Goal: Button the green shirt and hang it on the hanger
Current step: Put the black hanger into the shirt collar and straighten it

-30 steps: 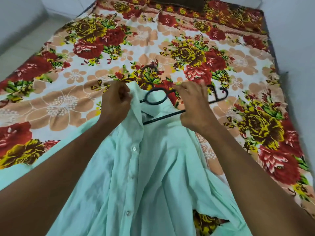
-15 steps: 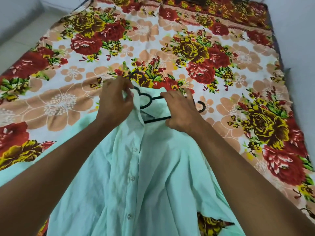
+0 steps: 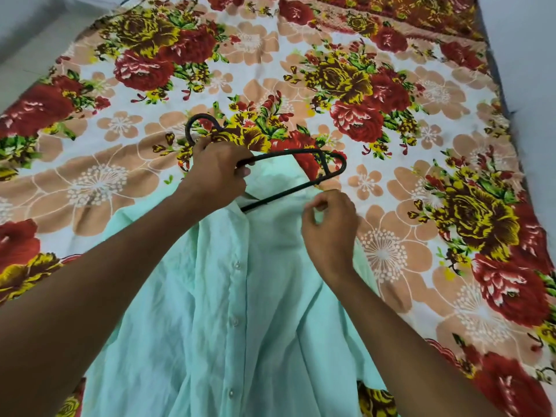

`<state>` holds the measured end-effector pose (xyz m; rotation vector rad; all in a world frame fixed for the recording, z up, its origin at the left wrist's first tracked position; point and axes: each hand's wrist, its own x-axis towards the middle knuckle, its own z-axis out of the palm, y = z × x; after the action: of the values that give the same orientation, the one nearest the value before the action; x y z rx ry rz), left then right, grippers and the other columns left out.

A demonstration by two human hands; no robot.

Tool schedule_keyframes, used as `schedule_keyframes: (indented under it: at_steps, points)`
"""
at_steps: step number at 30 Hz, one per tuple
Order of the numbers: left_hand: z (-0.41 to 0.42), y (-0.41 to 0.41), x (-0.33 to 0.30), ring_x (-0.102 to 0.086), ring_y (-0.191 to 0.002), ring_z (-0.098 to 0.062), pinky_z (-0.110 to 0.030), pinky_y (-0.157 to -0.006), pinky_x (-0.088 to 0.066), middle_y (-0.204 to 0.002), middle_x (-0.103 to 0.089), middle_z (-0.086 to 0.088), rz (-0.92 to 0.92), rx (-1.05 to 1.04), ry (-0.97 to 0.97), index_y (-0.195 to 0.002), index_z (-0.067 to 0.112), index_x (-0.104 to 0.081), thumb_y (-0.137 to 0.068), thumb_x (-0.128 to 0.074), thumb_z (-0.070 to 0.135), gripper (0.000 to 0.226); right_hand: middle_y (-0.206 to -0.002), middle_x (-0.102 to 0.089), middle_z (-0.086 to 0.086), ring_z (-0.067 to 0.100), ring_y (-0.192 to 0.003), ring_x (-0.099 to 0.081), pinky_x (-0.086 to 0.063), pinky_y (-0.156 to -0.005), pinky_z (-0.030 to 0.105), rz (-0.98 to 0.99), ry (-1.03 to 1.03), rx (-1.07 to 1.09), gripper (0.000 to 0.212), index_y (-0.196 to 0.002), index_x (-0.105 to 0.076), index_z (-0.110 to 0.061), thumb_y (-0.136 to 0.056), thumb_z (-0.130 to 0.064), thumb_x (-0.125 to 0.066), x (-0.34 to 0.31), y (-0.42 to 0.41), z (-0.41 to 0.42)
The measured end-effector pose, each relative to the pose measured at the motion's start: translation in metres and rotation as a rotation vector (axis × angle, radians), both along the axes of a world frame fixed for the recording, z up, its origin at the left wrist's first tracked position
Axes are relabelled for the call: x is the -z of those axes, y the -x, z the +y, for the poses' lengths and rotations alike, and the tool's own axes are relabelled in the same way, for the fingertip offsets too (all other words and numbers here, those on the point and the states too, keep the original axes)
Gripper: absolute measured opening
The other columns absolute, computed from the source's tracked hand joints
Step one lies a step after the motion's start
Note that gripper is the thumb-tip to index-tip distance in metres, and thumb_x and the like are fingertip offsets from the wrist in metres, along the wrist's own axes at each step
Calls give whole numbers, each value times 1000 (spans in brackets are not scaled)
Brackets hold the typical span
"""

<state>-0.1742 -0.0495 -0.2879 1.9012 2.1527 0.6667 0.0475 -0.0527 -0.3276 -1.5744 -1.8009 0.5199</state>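
Observation:
A pale green shirt [image 3: 240, 311] lies buttoned on the bed, its collar end pointing away from me. A black hanger [image 3: 328, 164] rests at the collar. Its hook curls out to the upper left and its right end sticks out beyond the neck opening, while the lower bar runs under the fabric. My left hand [image 3: 216, 173] grips the hanger near its neck. My right hand [image 3: 329, 227] pinches the shirt fabric at the right shoulder, just below the hanger's right end.
The bed is covered by a floral sheet [image 3: 391, 85] in red, yellow and peach. A pale wall [image 3: 529, 70] runs along the right edge of the bed. Pale floor [image 3: 27, 55] shows at the upper left.
My left hand moved from the collar onto the hanger's neck. My right hand let go of the hanger and dropped to the right shoulder fabric. The hanger's right end has swung out clear of the collar.

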Motion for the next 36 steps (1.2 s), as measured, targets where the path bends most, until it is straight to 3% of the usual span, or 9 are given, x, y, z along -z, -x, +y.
schedule_keyframes:
  at_steps: [8, 13, 17, 20, 26, 30, 32, 34, 36]
  points:
    - [-3, 3, -15, -67, -83, -41, -38, -79, -51, -89, -75, -21, -40, -2, -137, -102, 0, -78, -82, -69, -1, 22, -126, -58, 7, 32, -124, -51, -44, -96, 49, -382, 220, -95, 80, -120, -60, -16, -75, -82, -65, 3, 64, 27]
    - [-4, -4, -19, -64, -84, -42, -49, -93, -48, -87, -73, -22, 10, 14, -99, -105, 0, -78, -84, -68, 1, 23, -132, -52, 11, 35, -125, -51, -46, -95, 48, -521, 359, -156, 80, -125, -46, -16, -74, -68, -78, 8, 68, 32]
    - [-5, 0, -19, -61, -85, -39, -54, -101, -42, -83, -69, -17, 60, 5, -73, -98, 1, -75, -86, -67, 2, 14, -130, -61, 10, 33, -119, -64, -56, -94, 42, -627, 411, -135, 49, -127, -64, -15, -85, -37, -77, -5, 56, 48]
    - [-5, 4, -17, -60, -88, -38, -52, -108, -38, -86, -69, -17, 95, -23, -60, -99, 2, -74, -87, -68, 5, 14, -108, -72, 11, 35, -102, -70, -57, -84, 39, -422, 343, -14, 23, -98, -72, -12, -88, -33, -72, -14, 36, 56]
    - [-3, 3, -13, -60, -95, -41, -55, -101, -43, -91, -67, -21, 155, 53, 149, -97, -2, -72, -92, -69, 9, 13, -86, -70, 12, 33, -77, -66, -50, -66, 38, 199, 510, 235, 16, -76, -59, -16, -89, -18, -66, -21, 1, 85]
    - [5, -3, -15, -60, -94, -42, -47, -95, -41, -86, -63, -18, 171, 28, 176, -95, -4, -71, -91, -69, 8, 13, -83, -75, 20, 18, -48, -68, -56, -49, 29, 396, 529, 224, 9, -89, -62, -11, -98, -15, -61, -21, -10, 86]
    - [6, -5, -16, -60, -98, -41, -50, -105, -37, -84, -56, -12, 215, 14, 193, -96, 0, -71, -91, -69, 9, 11, -83, -74, 22, 25, -52, -70, -62, -55, 36, 500, 560, 284, 19, -115, -63, -1, -102, -15, -60, -22, -18, 86]
    - [7, -8, -15, -61, -101, -40, -54, -114, -31, -86, -59, -12, 274, 22, 235, -100, 6, -74, -91, -70, 12, 12, -84, -73, 18, 29, -60, -73, -65, -65, 44, 534, 524, 311, 19, -117, -59, -2, -103, -14, -60, -25, -23, 86]
    - [8, -16, -12, -62, -103, -39, -56, -118, -27, -85, -61, -12, 311, 53, 267, -102, 8, -75, -91, -70, 13, 13, -86, -73, 13, 32, -73, -77, -65, -75, 50, 293, 341, 260, 16, -112, -61, -4, -102, -16, -60, -29, -23, 84]
